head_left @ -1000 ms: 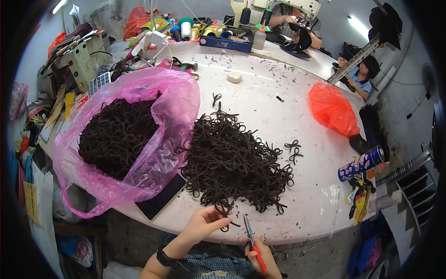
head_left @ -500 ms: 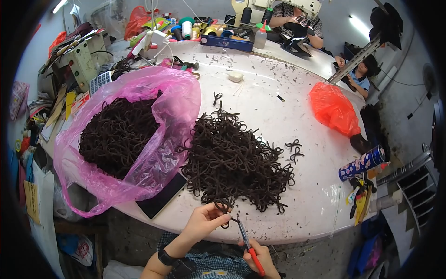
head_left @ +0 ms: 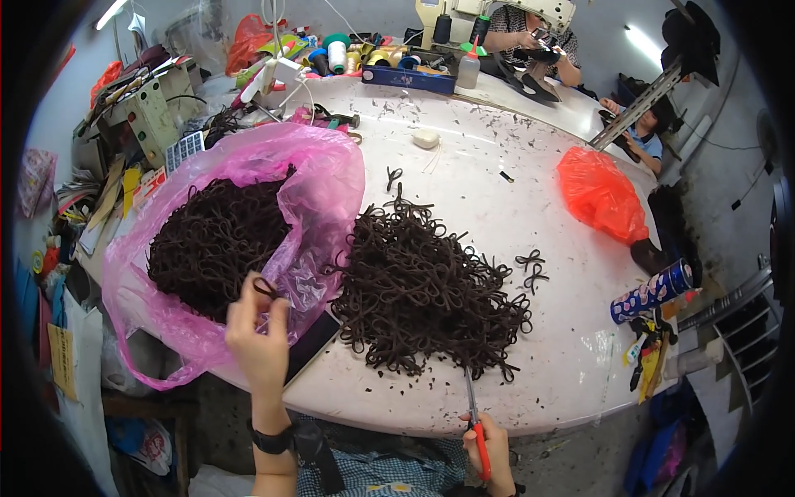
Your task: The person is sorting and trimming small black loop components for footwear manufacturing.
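My left hand [head_left: 259, 335] reaches over the near side of a pink plastic bag [head_left: 319, 178], its thumb and finger curled around a small dark brown cord loop [head_left: 265, 288]. A heap of similar loops [head_left: 219, 240] fills the bag. To its right, a second pile of dark brown cord loops [head_left: 426, 290] is spread on the white table [head_left: 571, 331]. My right hand [head_left: 489, 451], at the table's near edge, grips red-handled scissors [head_left: 478, 443]. The blades point away from me, their tips at the pile's near edge.
A dark flat device [head_left: 315, 344] lies partly under the bag. A red plastic bag [head_left: 598, 195] and a blue can [head_left: 652, 291] are at the right. Thread spools [head_left: 336, 54] and a blue tray [head_left: 407, 79] line the back. Beyond, a person works at a sewing machine [head_left: 538, 10].
My left hand has moved from beside the scissors, up and left to the pink bag, carrying a cord loop. My right hand has shifted slightly right and forward with the scissors.
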Demonstrator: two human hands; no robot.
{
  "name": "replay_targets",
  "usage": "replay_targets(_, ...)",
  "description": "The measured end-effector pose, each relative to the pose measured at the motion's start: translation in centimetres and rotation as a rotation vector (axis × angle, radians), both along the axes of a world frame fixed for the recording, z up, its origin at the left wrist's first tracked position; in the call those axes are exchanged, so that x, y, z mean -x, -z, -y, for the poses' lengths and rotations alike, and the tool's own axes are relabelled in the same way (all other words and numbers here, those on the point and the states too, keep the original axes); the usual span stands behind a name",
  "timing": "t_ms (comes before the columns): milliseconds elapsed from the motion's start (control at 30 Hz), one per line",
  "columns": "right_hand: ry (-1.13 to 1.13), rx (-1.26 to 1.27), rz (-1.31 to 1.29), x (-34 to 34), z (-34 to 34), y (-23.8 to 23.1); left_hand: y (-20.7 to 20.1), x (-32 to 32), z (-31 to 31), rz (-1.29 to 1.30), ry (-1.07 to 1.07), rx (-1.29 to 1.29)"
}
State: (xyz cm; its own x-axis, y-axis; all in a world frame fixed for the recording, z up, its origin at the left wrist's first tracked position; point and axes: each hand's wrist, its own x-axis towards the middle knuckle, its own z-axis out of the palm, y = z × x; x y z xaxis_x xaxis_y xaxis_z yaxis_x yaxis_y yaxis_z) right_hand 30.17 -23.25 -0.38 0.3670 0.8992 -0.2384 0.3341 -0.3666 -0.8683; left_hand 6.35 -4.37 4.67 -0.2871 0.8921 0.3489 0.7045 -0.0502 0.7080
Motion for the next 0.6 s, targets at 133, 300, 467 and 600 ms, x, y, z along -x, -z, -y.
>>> replay_targets(133,-0.010,0.007,0.057,0.1,-0.2,-0.1,0.5,-0.4,-1.3,-0.406,-0.087,-0.221)
replay_targets(300,0.025,0.031,-0.003,0.1,0.1,0.3,3.9,-5.2,-0.4,-0.202,0.610,-0.261)
replay_targets(467,-0.002,-0.003,0.038,0.1,0.3,0.6,6.9,-8.4,0.0,-0.350,0.766,-0.152)
replay_targets(600,0.013,0.005,-0.013,0.0,0.2,0.6,8.4,-8.3,-0.8,-0.456,0.768,-0.033)
